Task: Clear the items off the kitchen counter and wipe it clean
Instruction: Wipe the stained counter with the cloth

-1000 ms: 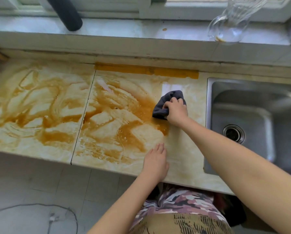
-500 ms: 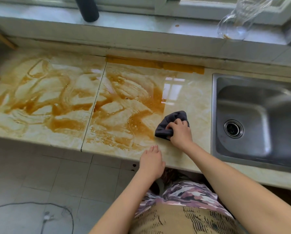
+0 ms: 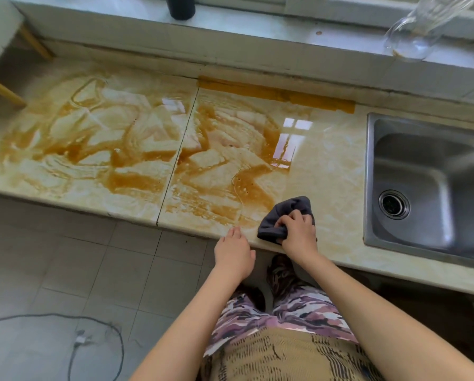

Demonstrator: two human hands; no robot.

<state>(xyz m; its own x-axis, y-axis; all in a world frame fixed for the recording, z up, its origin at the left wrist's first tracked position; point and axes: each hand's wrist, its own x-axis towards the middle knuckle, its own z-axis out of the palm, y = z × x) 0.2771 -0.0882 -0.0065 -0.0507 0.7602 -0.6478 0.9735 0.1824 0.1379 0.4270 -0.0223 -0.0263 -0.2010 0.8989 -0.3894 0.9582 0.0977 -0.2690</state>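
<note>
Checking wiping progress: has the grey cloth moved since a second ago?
Yes. The cloth slid toward the front edge of the counter, away from the orange strip.

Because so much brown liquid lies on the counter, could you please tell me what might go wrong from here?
1. The cloth in the right hand sits at the front edge of the counter beside the brown liquid; a pull toward the body could spill it onto the floor, where a cable lies.
2. One small cloth may smear so wide a spill rather than lift it.
3. Liquid crosses the seam and may seep in.
</note>
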